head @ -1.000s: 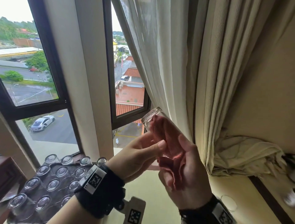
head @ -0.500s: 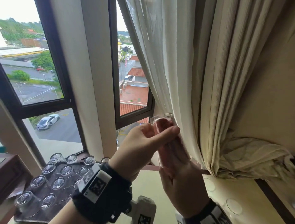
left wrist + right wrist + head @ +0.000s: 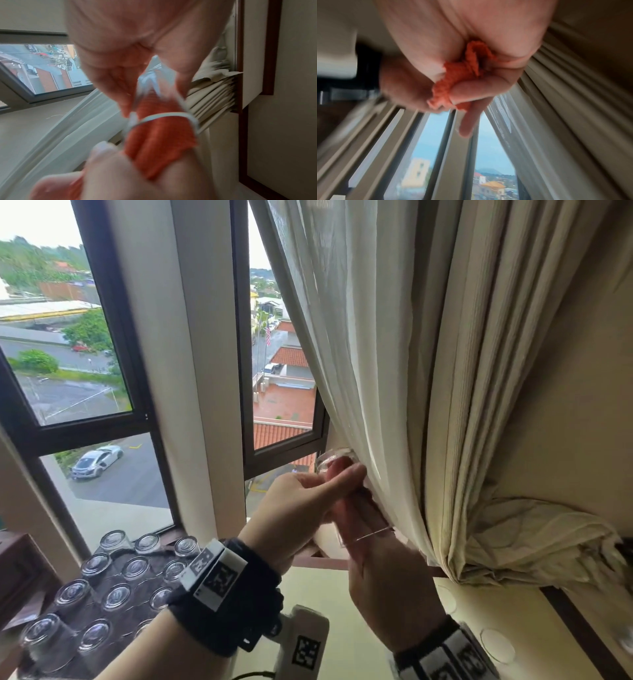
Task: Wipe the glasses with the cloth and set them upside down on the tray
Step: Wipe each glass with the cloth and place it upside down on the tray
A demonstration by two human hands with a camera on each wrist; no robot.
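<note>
**Head view: glass held up at the curtain, cloth inside it**

Head view is showing me both hands raised in front of the window. The left hand (image 3: 301,501) is gripping a clear glass (image 3: 346,491), fingers and thumb curling round its side. The glass is tilting, base toward the sheer curtain (image 3: 359,354) and touching its folds. The right hand (image 3: 387,587) is reaching up into the glass from below.

Left wrist view is showing me the orange cloth (image 3: 159,138) stuffed through the glass rim, with the right hand's fingers wrapping the cloth where it leaves the mouth. Right wrist view is blurred, but I am seeing the cloth bunched in the right palm, fingers curling over it and one finger pointing straight out.

At lower left in the head view, the dark tray (image 3: 30,669) is sitting on the surface (image 3: 342,604) by the window, carrying rows of upside-down glasses (image 3: 116,597), bases up, standing close together. Faint ring marks (image 3: 496,645) are showing on the surface at lower right. Bunched beige drape (image 3: 534,546) is lying on the ledge right of the hands.
</note>
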